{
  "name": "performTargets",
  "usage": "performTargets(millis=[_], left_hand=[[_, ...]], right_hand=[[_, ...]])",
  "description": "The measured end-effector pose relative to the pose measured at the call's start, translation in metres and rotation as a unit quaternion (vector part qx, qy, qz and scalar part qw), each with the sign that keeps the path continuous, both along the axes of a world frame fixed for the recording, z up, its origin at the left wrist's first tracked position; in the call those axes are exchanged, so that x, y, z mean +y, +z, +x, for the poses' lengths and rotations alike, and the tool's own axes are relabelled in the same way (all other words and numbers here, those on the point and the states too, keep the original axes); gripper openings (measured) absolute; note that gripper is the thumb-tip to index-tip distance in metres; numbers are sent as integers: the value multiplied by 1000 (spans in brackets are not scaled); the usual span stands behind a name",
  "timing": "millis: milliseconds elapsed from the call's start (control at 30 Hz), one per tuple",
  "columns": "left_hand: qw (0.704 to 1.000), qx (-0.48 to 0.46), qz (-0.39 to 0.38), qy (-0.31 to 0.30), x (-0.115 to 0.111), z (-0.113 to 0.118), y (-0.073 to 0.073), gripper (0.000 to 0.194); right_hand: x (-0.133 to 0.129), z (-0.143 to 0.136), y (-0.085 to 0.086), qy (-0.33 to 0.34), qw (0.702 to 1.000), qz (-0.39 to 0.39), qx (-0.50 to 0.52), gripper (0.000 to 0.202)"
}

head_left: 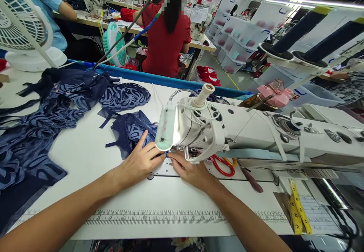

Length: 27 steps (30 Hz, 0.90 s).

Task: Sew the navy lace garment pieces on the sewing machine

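Observation:
A navy patterned fabric piece [133,129] with sheer edges lies left of the sewing machine [196,127], its right end running under the machine head. My left hand [143,159] rests on this piece, index finger raised and the thumb and other fingers closed at its edge near the needle area. Close on the right, my right hand [189,168] pinches the same fabric's edge by the presser foot. The needle is hidden behind the machine head.
Stacked navy lace pieces [57,111] cover the table's left side. Red-handled scissors [223,165], a dark-handled tool [253,180] and a yellow tape measure [297,210] lie on the right. A white fan [24,21] stands at the back left. Co-workers sit beyond the table.

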<state>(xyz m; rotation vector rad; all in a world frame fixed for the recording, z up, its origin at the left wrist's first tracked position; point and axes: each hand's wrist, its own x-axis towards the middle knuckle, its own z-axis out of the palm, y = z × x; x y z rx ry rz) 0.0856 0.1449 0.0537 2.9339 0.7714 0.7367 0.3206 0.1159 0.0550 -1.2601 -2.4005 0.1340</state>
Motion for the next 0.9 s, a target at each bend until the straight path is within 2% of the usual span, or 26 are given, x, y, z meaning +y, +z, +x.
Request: performTargets(millis=[167, 400, 567, 733, 833, 900], left_hand=[[1000, 12, 26, 5, -2, 1, 1, 43], [995, 9, 95, -22, 0, 4, 9, 31], [994, 23, 102, -21, 0, 5, 6, 30], [994, 37, 99, 4, -4, 8, 4, 29], [995, 39, 93, 10, -5, 10, 8, 29], [995, 33, 90, 12, -5, 11, 10, 31]], right_hand=[[-1, 1, 1, 6, 999, 32, 0, 25], [0, -2, 10, -9, 999, -28, 45, 24], [3, -2, 13, -2, 996, -60, 69, 22], [5, -5, 16, 0, 993, -87, 80, 26], [2, -4, 19, -2, 994, -93, 53, 24], [-1, 2, 20, -48, 996, -79, 3, 18]])
